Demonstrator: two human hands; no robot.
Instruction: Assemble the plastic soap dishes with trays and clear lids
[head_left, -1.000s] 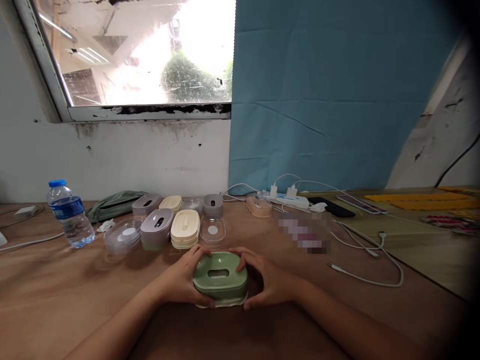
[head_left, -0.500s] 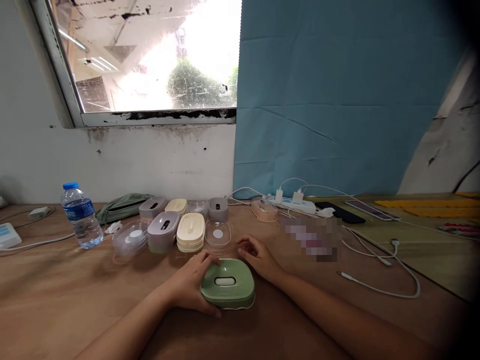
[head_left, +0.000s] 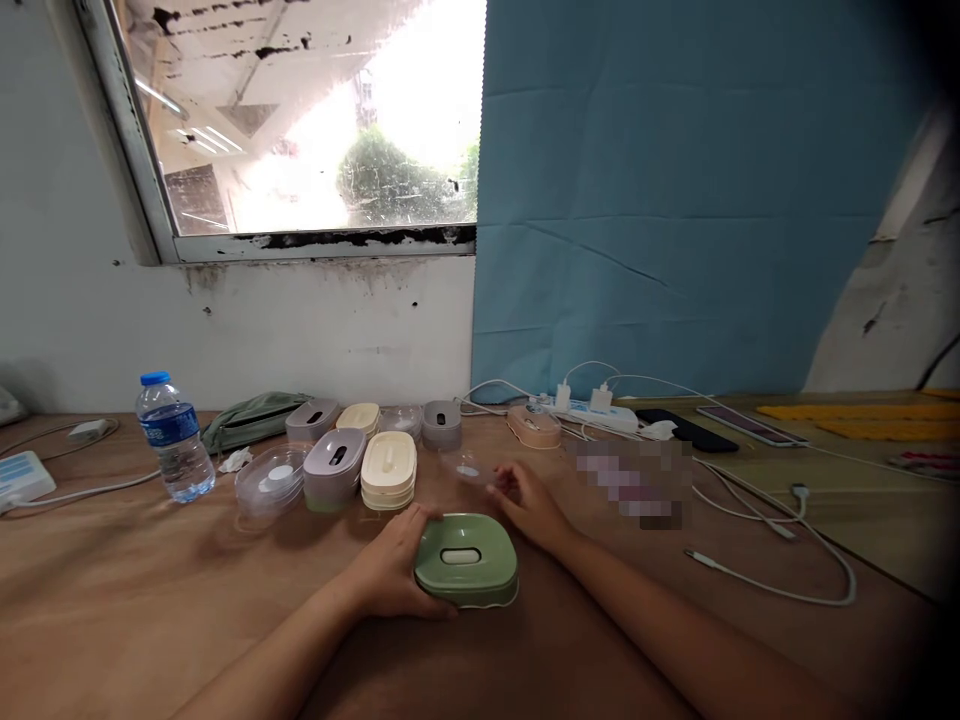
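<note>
My left hand (head_left: 394,570) is closed around the left side of a green plastic box (head_left: 465,560), thumb at its front and fingers at its back. The box stands on the table, its rounded top holding a pale oval insert in the middle. Just behind it, my right hand (head_left: 529,505) has its fingers curled at the right edge of a clear plastic lid (head_left: 466,470). This lid has a white round sticker and looks tilted and blurred. Left of it stands a stack of cream lids (head_left: 388,470) beside a lilac box (head_left: 335,468).
More clear plastic pieces (head_left: 270,480) lie left, near a water bottle (head_left: 176,440) and a green pouch (head_left: 255,420). Along the wall are a grey box (head_left: 441,425), a peach box (head_left: 533,427) and a power strip (head_left: 615,415). White cables (head_left: 780,595) spread over the right side.
My right hand has taken hold of the clear lid, which has moved right and tilted. The left hand keeps its grip on the green box. The view has shifted slightly.
</note>
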